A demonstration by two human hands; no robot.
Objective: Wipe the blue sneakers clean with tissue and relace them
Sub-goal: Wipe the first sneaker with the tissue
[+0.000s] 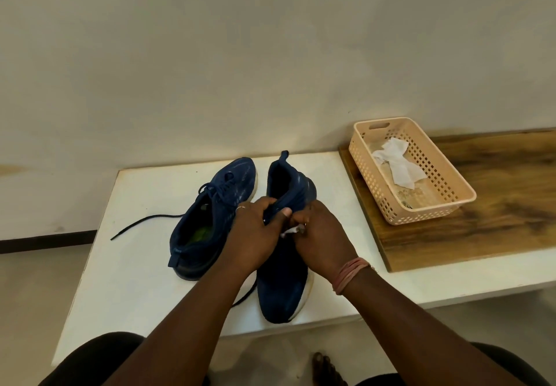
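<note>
Two blue sneakers stand side by side on the white table (135, 265). The left sneaker (207, 220) has its toe pointing away and a dark lace (144, 223) trailing out to the left. The right sneaker (282, 289) has its toe toward me and its heel at the far side. My left hand (255, 232) grips the right sneaker's upper at the tongue area. My right hand (319, 235) is pressed against the same spot and pinches a small piece of white tissue (291, 231), mostly hidden between the hands.
A peach plastic basket (451, 202) with crumpled white tissue (397, 163) inside sits on a wooden board (496, 223) at the right. A bare wall rises behind the table. My knees and a bare foot (325, 367) show below the table's near edge.
</note>
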